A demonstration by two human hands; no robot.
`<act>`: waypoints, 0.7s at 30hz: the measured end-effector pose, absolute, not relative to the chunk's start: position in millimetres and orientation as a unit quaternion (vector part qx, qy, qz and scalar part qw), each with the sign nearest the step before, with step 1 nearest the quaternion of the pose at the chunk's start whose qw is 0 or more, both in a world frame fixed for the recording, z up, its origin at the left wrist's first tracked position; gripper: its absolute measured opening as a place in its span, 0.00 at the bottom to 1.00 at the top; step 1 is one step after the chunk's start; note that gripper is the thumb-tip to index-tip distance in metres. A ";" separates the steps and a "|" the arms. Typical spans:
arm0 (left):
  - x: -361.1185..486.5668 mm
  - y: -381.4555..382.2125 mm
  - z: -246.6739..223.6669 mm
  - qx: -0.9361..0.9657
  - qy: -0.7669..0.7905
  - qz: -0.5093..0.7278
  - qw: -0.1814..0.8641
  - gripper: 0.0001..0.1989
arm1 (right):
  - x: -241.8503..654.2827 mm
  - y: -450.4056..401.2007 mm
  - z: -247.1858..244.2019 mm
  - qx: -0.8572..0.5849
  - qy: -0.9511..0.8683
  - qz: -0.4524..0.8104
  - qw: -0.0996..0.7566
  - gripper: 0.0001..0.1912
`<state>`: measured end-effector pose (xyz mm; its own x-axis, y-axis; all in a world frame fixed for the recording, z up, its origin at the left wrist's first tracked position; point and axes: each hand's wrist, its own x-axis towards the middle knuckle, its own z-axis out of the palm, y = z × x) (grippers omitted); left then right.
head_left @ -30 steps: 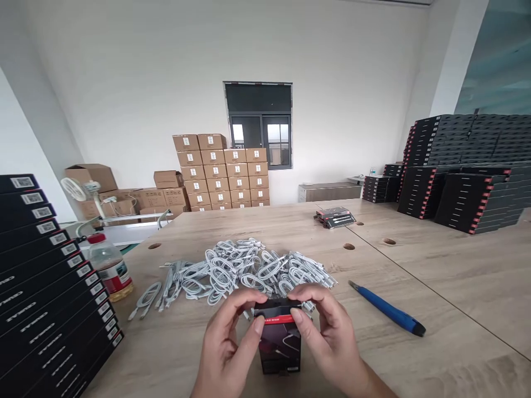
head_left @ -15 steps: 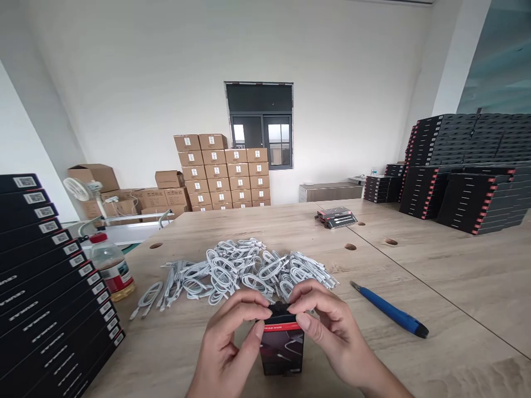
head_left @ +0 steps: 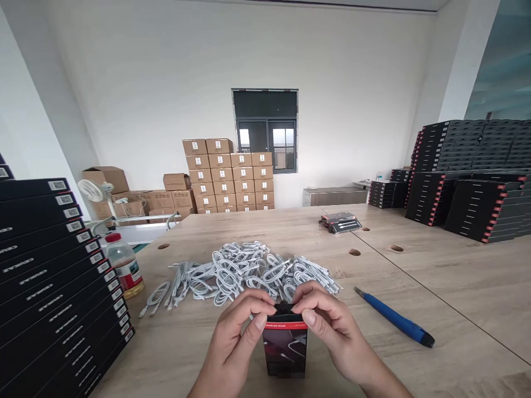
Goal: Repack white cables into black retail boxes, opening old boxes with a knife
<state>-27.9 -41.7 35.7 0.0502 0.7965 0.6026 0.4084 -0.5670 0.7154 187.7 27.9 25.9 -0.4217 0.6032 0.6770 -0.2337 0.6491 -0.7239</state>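
Note:
A small black box (head_left: 286, 351) with a red stripe and a picture of a white cable stands upright on the table before me. My left hand (head_left: 240, 337) pinches its top left corner between thumb and fingertips. At the top right corner, my right hand (head_left: 332, 331) grips in the same way. Between the hands the dark top flap area shows, though how far it is open I cannot tell. Just beyond them lies a pile of coiled white cables (head_left: 226, 273).
Black boxes (head_left: 50, 287) rise in a tall stack at left, beside a red-capped bottle (head_left: 124, 265). A blue pen-like tool (head_left: 394, 318) lies at right. Farther back are flat black packages (head_left: 340, 222) and stacked black boxes (head_left: 473, 210). Holes (head_left: 354, 252) pierce the tabletop (head_left: 448, 282).
The whole view has shifted slightly, so the surroundings sit a little lower and farther right. Both hands keep their hold at the box's top, with little visible movement.

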 end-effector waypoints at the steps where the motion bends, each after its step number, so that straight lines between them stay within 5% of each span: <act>1: -28.0 -42.1 35.5 0.705 0.430 0.535 0.176 0.11 | 187.0 28.0 25.1 -0.126 -0.746 0.393 0.524 0.10; 15: -26.9 -33.9 21.2 0.675 0.446 0.564 0.168 0.12 | 179.6 33.9 14.1 -0.142 -0.785 0.259 0.544 0.09; 20: 3.5 -51.6 -25.0 0.622 0.517 0.584 0.067 0.43 | 176.8 43.6 -17.5 -0.213 -0.696 0.247 0.639 0.11; 21: 10.7 -56.3 -35.7 0.614 0.551 0.564 0.039 0.39 | 175.3 45.7 -24.9 -0.252 -0.658 0.284 0.650 0.13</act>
